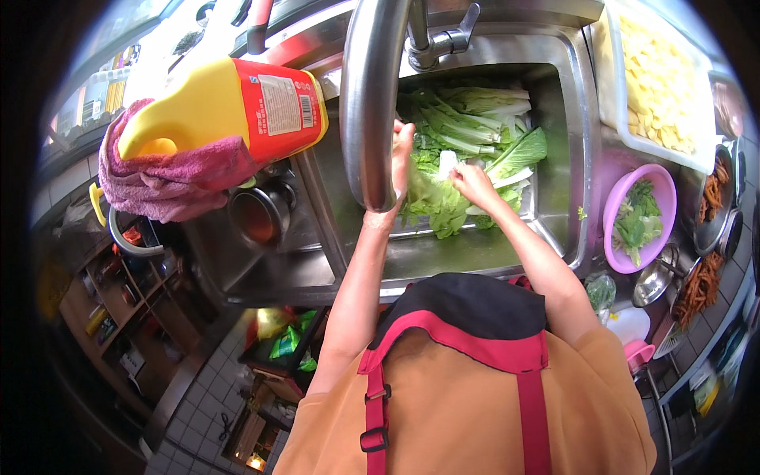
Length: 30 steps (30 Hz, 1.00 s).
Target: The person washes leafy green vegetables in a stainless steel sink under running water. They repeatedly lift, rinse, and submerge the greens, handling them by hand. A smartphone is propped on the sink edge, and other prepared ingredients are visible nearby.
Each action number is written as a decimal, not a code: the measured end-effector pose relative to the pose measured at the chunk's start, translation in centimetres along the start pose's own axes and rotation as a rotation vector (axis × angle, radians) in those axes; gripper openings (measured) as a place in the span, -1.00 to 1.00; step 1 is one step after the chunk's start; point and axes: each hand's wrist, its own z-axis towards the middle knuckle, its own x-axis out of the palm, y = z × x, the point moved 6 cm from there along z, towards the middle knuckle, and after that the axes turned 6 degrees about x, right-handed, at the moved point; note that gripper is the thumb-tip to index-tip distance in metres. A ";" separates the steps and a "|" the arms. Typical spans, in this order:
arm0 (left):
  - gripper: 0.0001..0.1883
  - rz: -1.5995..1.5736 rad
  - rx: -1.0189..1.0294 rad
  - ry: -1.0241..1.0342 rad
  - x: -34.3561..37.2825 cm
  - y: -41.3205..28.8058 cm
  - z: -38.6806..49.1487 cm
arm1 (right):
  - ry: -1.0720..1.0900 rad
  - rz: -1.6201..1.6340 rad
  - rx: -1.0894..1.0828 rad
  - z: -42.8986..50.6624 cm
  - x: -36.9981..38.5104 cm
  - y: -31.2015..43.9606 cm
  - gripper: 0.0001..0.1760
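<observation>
Leafy greens point(475, 122) with pale stalks, romaine-like, lie heaped in the stainless steel sink basin point(463, 255). My right hand point(475, 185) is over the heap, its fingers closed at the white stalk end point(448, 163) of a green. Left of it, my left hand point(402, 157) is beside loose, frilly leaves point(439, 205). The thick, curved faucet spout point(374, 101) covers part of that hand, so its grip is not clear. Some leaf edges between the hands are blurred.
Across the left basin lies a yellow and red plastic jug point(273, 113) with a pink towel point(178, 178); a metal pot point(258, 217) stands below. On the right are a tub of pale slices point(617, 113) and a pink bowl point(611, 237) holding greens. The faucet lever point(469, 27) rises behind.
</observation>
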 end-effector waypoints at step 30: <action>-0.60 0.327 -0.274 0.407 -4.6 16.6 -10.7 | 0.012 0.589 -0.102 1.8 -3.0 12.4 -0.64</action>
